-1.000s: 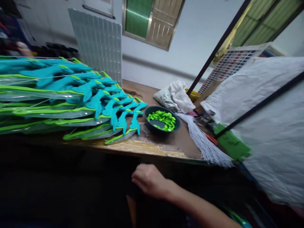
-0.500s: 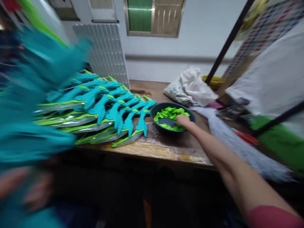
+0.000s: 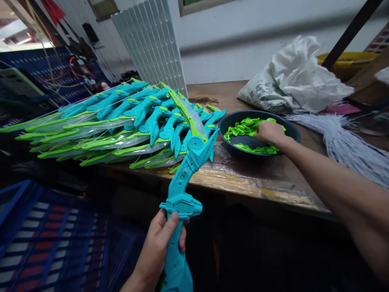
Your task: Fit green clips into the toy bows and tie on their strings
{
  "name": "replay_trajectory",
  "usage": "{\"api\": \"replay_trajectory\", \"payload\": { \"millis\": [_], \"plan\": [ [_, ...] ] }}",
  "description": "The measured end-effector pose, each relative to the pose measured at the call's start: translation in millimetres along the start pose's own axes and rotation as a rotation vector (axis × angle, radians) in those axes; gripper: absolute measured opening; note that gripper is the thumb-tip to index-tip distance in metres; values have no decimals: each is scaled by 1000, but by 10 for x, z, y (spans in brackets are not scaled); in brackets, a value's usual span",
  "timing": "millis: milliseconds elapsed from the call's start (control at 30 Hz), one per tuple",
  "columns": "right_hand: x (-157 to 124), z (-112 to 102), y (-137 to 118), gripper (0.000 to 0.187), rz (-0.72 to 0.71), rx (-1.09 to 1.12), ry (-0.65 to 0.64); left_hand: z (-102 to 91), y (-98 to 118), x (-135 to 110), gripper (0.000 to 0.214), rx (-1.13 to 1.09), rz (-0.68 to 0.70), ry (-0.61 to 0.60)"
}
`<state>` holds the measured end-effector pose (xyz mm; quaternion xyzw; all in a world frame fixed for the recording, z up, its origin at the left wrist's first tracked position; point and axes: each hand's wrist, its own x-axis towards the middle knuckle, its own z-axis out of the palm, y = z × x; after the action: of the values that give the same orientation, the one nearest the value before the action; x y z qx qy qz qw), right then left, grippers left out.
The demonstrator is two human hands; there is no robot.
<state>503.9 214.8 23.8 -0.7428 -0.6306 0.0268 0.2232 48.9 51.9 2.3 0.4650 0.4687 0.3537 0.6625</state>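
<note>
My left hand [image 3: 162, 239] is wrapped round the teal handle of a toy sword [image 3: 188, 162] with a green and clear blade, held up in front of the table edge. My right hand [image 3: 269, 132] reaches into a dark round bowl [image 3: 225, 125] and rests, fingers curled, on the small bright green plastic pieces [image 3: 243, 127] inside it; what the fingers hold is hidden. Several more teal and green toy swords [image 3: 121, 121] lie fanned in a stack on the wooden table [image 3: 243, 182], left of the bowl.
A white sack [image 3: 291, 85] lies behind the bowl, with a bundle of white cords [image 3: 343, 142] to its right. A white ribbed panel [image 3: 152, 40] leans on the wall. A blue crate [image 3: 45, 239] sits low on the left. A dark pole [image 3: 349, 32] slants at upper right.
The blurred teal sword has come into clear view in my left hand, raised before the table. My right hand stays in the bowl. The view has moved closer and lower.
</note>
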Motion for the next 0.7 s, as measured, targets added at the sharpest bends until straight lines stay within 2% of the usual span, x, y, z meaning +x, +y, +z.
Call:
{"api": "replay_trajectory", "payload": {
  "millis": [100,167,233,300,333,433,500,567,700],
  "plan": [
    [-106,-151,-202,11,147,69,195,-58,2,-85,34,-24,32,40],
    [-318,-193,-442,18,158,150,246,-76,-26,-126,34,-38,51,53],
    [-675,-180,-775,27,124,371,211,-81,-65,-152,33,-49,76,64],
    [-1151,-121,-1176,25,61,847,110,-72,-100,-169,32,-49,121,80],
    [-1410,-77,-1388,24,31,998,40,-62,-115,-177,32,-44,141,84],
    [-2113,102,-1980,20,-13,1224,3,-22,-147,-204,35,-32,133,76],
    [-2429,239,-2268,17,-99,1290,47,6,-161,-227,36,-35,111,70],
    [-2602,362,-2435,22,-200,1284,142,30,-171,-251,35,-49,111,61],
    [-2697,505,-2496,29,-307,1180,302,79,-183,-305,44,-86,45,29]
  ]
}}
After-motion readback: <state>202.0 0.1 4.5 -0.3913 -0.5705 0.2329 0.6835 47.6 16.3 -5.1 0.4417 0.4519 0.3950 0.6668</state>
